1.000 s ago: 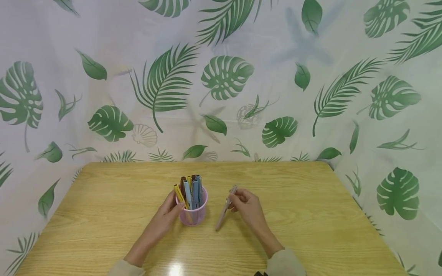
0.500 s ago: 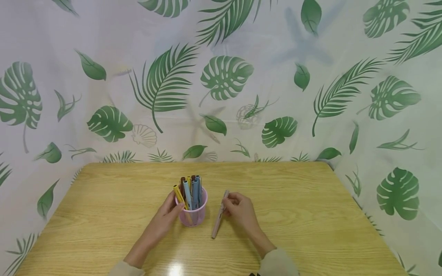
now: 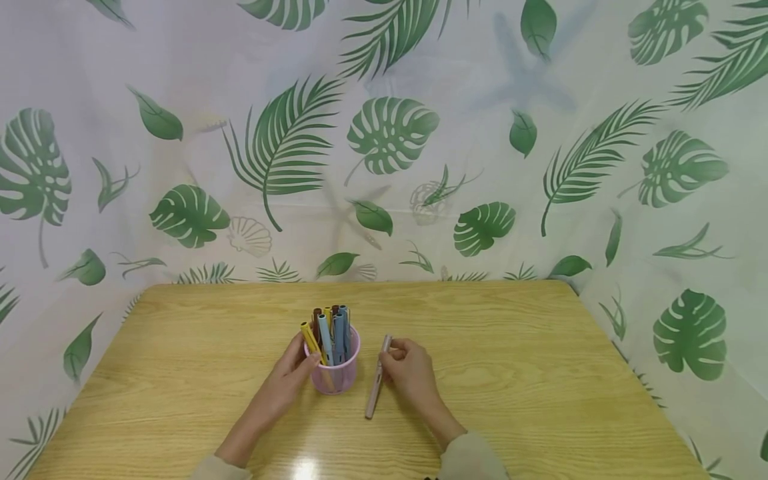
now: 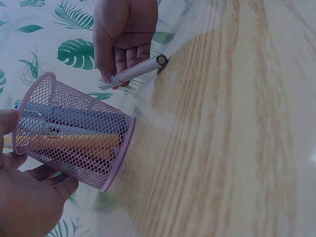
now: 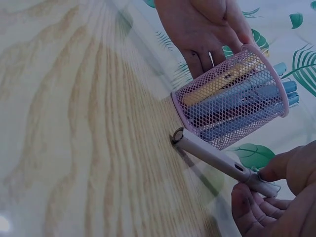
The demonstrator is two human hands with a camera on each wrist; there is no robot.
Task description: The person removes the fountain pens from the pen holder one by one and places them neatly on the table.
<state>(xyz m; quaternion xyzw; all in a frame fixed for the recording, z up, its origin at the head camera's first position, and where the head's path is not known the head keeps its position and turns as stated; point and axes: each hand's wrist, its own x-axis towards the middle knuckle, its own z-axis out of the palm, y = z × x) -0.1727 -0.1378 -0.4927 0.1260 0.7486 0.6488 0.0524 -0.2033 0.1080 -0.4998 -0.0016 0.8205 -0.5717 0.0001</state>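
Note:
My left hand holds the pink mesh pen cup near its rim, thumb on the near side and fingers round the far side. The cup stands upright on the table. Inside lean several pens: yellow, light blue, blue and dark brown. Just right of the cup, my right hand pinches a greyish-pink pen near its clip end, between thumb and fingers. The pen slants, its free end low at the tabletop; whether it touches, I cannot tell.
The wooden table spreads out on both sides of the hands. Behind it and along its sides hangs a white cloth printed with green leaves. A bright glare spot lies on the tabletop at the front.
My right hand has moved left and slightly nearer to me with the pen, closer to the cup. The pen now stands a little steeper in the head view. My left hand and the cup keep their place.

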